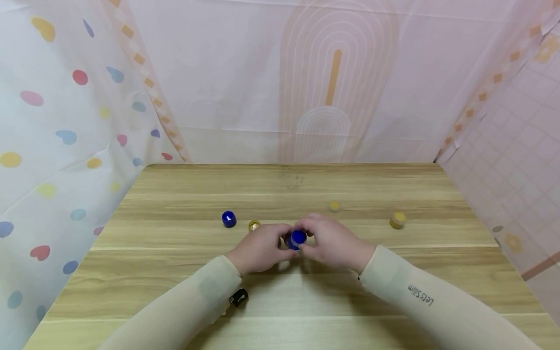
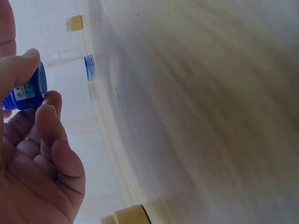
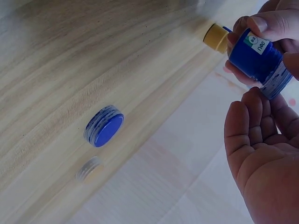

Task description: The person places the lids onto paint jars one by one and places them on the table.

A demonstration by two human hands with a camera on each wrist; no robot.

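Both hands meet on a small blue paint jar (image 1: 298, 239) above the middle of the table. My left hand (image 1: 262, 248) pinches its body between thumb and fingers; a white label (image 3: 256, 43) shows there. At the ridged, translucent lid (image 3: 276, 83), on the jar's upper end, are the fingers of my right hand (image 1: 334, 243). A yellow jar (image 1: 254, 225) stands just behind the left hand, partly covered by it. Farther left is another blue jar (image 1: 229, 218) with a glossy top. A loose blue ridged lid (image 3: 105, 126) lies on the table, hidden in the head view.
One small yellow lid (image 1: 334, 206) lies behind the right hand, and a larger yellow lid (image 1: 397, 220) farther right. A small black object (image 1: 238, 297) shows beside the left sleeve. The wooden table (image 1: 197, 180) meets patterned cloth (image 1: 218, 73) at its back and sides.
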